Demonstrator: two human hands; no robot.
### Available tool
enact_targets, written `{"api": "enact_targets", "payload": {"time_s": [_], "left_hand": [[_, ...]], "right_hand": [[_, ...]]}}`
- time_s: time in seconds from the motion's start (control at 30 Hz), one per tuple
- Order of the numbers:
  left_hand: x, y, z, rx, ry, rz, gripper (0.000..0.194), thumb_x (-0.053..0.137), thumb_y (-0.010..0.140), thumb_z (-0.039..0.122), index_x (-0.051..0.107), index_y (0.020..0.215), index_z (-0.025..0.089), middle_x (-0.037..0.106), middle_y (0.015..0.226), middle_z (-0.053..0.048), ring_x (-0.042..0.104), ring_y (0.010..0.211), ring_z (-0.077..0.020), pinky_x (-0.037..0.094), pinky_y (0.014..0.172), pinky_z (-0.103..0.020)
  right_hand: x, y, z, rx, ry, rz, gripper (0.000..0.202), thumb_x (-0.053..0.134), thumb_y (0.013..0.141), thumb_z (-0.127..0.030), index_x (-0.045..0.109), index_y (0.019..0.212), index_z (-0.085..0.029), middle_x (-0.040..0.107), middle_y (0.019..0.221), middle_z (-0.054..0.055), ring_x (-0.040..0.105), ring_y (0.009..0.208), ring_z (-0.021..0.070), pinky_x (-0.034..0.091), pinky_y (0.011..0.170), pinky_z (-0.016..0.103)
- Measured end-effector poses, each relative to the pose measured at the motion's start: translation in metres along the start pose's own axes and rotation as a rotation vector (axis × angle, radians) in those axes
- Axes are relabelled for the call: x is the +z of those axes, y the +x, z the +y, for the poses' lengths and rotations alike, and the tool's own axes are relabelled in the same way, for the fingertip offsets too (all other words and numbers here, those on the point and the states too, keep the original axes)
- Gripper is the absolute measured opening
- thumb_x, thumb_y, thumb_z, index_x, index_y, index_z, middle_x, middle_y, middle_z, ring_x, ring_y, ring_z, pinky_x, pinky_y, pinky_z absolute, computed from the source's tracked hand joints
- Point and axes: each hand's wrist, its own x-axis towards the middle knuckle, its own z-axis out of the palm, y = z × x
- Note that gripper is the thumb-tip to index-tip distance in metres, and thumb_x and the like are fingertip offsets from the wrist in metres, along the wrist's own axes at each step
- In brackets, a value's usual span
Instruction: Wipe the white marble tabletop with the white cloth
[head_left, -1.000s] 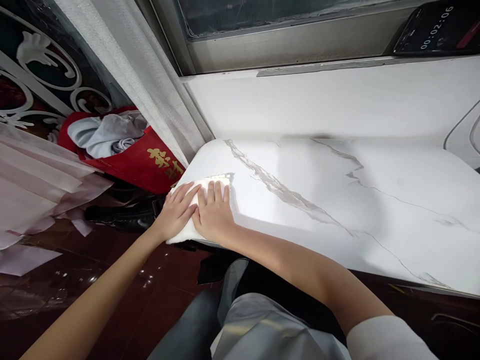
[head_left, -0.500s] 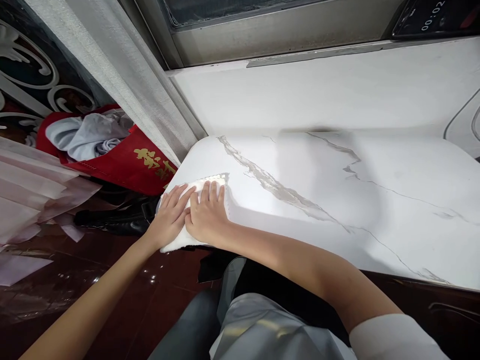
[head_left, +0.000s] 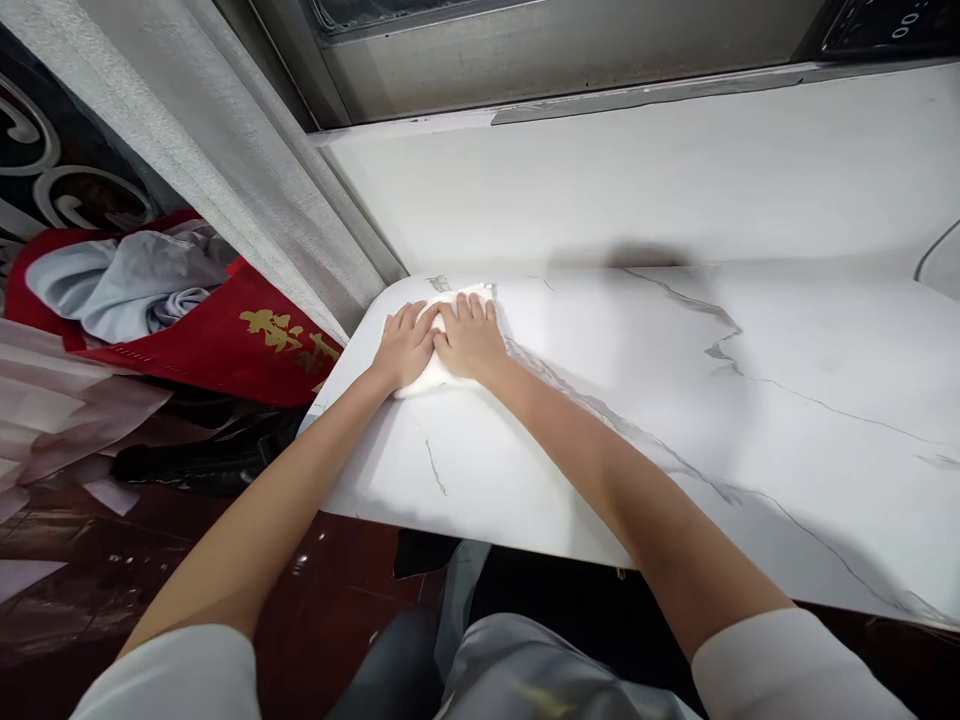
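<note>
A white cloth (head_left: 442,376) lies on the white marble-patterned table (head_left: 517,480), close to its back left corner. My left hand (head_left: 405,345) rests flat on the cloth's left part with the fingers spread. Beside it, my right hand (head_left: 471,337) presses on the cloth's right part, its fingers also spread. The two hands touch at the thumbs. Much of the cloth is hidden under them.
Left of the table, a red bag (head_left: 225,350) holds pale clothes (head_left: 127,280). A whitish curtain (head_left: 247,150) hangs at the back left corner. A dark device with lit digits (head_left: 900,28) sits at the top right. A black bag (head_left: 210,460) lies below the red one.
Both hands and the cloth have moved away from the front left edge, toward the back and right of the table. The camera view has shifted slightly.
</note>
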Motion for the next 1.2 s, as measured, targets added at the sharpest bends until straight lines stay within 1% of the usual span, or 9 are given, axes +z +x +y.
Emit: {"api": "enact_targets", "payload": {"time_s": [0.13,0.27,0.37,0.5,0.7,0.8,0.87,1.03,1.2], "left_hand": [[0.004,0.042,0.010,0.035,-0.010,0.020,0.055,0.024,0.099,0.032,0.038,0.151,0.022,0.037,0.159,-0.011,0.028,0.149,-0.0289,0.020,0.121,-0.055],[0.008,0.075,0.016,0.054,-0.009,0.036,0.055,0.025,0.099,0.030,0.039,0.151,0.023,0.039,0.158,-0.010,0.030,0.147,-0.0267,0.020,0.121,-0.052],[0.009,0.089,0.022,0.054,-0.018,0.032,0.055,0.025,0.099,0.030,0.038,0.152,0.022,0.039,0.157,-0.010,0.030,0.147,-0.0249,0.020,0.122,-0.049],[0.009,0.095,0.026,0.044,-0.050,0.035,0.056,0.025,0.098,0.031,0.039,0.152,0.023,0.040,0.157,-0.009,0.032,0.146,-0.0250,0.021,0.121,-0.049],[0.009,0.090,0.027,0.031,-0.060,0.025,0.058,0.022,0.099,0.035,0.036,0.154,0.022,0.034,0.161,-0.008,0.025,0.150,-0.0249,0.016,0.123,-0.047],[0.007,0.083,0.031,0.027,-0.042,-0.003,0.059,0.023,0.099,0.034,0.035,0.154,0.022,0.032,0.162,-0.008,0.023,0.151,-0.0256,0.015,0.123,-0.047],[0.006,0.076,0.035,0.022,-0.027,-0.010,0.059,0.022,0.099,0.034,0.034,0.155,0.022,0.031,0.163,-0.009,0.022,0.151,-0.0264,0.014,0.123,-0.048],[0.004,0.047,0.049,0.005,0.010,-0.026,0.058,0.022,0.100,0.035,0.033,0.155,0.022,0.028,0.164,-0.009,0.019,0.153,-0.0286,0.015,0.123,-0.050],[0.004,0.007,0.066,0.006,0.025,-0.007,0.057,0.023,0.101,0.035,0.033,0.155,0.022,0.029,0.164,-0.011,0.021,0.152,-0.0303,0.018,0.122,-0.054]], "right_hand": [[-0.003,0.027,0.027,0.042,-0.013,0.014,0.051,0.035,0.100,-0.029,0.043,0.146,-0.010,0.033,0.160,0.020,0.024,0.149,0.0354,0.014,0.119,0.058],[-0.005,0.047,0.049,0.059,-0.023,0.044,0.051,0.034,0.100,-0.029,0.044,0.146,-0.011,0.035,0.159,0.020,0.026,0.148,0.0343,0.015,0.120,0.056],[-0.008,0.055,0.061,0.063,-0.020,0.062,0.050,0.034,0.099,-0.029,0.046,0.144,-0.012,0.038,0.157,0.018,0.028,0.147,0.0327,0.016,0.120,0.053],[-0.012,0.059,0.067,0.056,0.006,0.065,0.048,0.035,0.099,-0.030,0.049,0.141,-0.013,0.043,0.154,0.016,0.032,0.144,0.0305,0.019,0.119,0.051],[-0.013,0.053,0.067,0.067,0.042,0.078,0.046,0.036,0.096,-0.029,0.051,0.138,-0.015,0.043,0.155,0.012,0.030,0.146,0.0288,0.018,0.121,0.051],[-0.015,0.046,0.068,0.085,0.076,0.087,0.044,0.037,0.096,-0.029,0.054,0.135,-0.018,0.044,0.155,0.009,0.031,0.146,0.0263,0.019,0.121,0.050],[-0.015,0.041,0.068,0.084,0.067,0.085,0.045,0.036,0.096,-0.029,0.052,0.137,-0.018,0.042,0.157,0.009,0.030,0.147,0.0265,0.018,0.121,0.051],[-0.015,0.017,0.064,0.055,0.023,0.068,0.048,0.036,0.098,-0.029,0.050,0.141,-0.015,0.038,0.159,0.011,0.027,0.149,0.0294,0.016,0.122,0.052],[-0.020,-0.022,0.055,0.036,-0.007,0.059,0.048,0.037,0.098,-0.027,0.050,0.142,-0.015,0.037,0.160,0.012,0.028,0.149,0.0312,0.017,0.122,0.052]]}}
